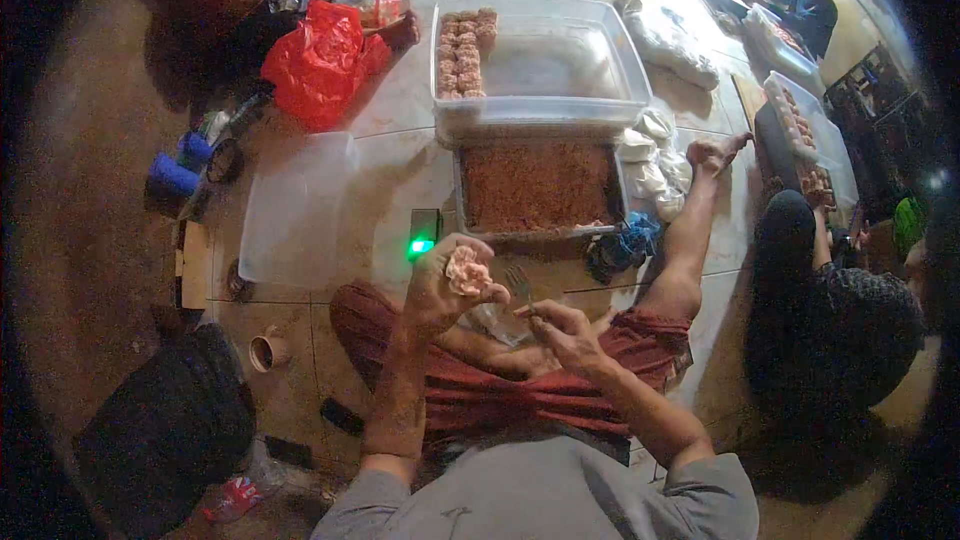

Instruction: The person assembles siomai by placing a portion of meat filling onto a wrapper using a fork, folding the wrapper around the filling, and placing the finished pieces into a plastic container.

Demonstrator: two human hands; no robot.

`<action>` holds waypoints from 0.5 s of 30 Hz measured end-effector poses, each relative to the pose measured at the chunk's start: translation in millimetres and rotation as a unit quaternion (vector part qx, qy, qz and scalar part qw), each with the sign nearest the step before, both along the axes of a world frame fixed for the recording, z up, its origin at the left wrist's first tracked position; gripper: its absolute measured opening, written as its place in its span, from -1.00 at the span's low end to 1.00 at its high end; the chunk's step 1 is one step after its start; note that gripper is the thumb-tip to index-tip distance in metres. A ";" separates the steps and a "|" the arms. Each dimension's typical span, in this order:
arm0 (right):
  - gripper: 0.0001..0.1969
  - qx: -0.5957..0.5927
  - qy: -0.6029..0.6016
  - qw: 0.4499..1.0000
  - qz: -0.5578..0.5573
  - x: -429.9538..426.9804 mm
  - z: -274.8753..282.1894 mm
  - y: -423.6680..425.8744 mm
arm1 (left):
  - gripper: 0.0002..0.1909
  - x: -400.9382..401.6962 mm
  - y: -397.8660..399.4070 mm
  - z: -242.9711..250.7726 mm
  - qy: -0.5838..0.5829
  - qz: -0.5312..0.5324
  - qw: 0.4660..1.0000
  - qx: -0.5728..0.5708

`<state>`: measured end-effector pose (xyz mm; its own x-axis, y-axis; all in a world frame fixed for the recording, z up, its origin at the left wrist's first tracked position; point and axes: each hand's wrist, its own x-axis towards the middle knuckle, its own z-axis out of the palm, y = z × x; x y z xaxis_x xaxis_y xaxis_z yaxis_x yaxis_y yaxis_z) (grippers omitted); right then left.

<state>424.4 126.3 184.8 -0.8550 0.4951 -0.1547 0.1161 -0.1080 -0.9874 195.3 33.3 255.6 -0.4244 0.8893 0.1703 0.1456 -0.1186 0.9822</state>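
My left hand (435, 289) cups a pink, ruffled dumpling (468, 272) in its palm, fingers curled around it. A metal fork (519, 283) is pinched in my right hand (568, 334), its tines up and a little apart from the dumpling. Beyond my hands lies a tray of reddish-brown minced filling (536, 186). Behind that tray stands a clear plastic bin (541, 111), with rows of similar dumplings (465, 52) along its left side.
A translucent lid (296, 210) lies at left, near a red plastic bag (326, 64). White filled bags (654, 157) sit right of the filling tray. A small device (424, 229) glows green. People sit on both sides; a mug (268, 351) stands on the floor.
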 end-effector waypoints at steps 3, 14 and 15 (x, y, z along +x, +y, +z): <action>-0.79 -0.080 0.036 0.996 0.007 -1.1 2.2 -6.3 | -0.50 4.0 -1.9 0.0 -0.117 -0.039 0.992 -0.029; -0.59 0.169 0.003 0.983 -0.067 -0.5 8.4 1.7 | -0.49 -1.0 -2.1 -19.6 -0.196 0.019 0.980 0.001; -0.61 0.137 0.014 0.989 -0.047 2.0 7.3 0.4 | -0.49 -0.7 -3.6 -26.4 -0.156 0.014 0.987 -0.018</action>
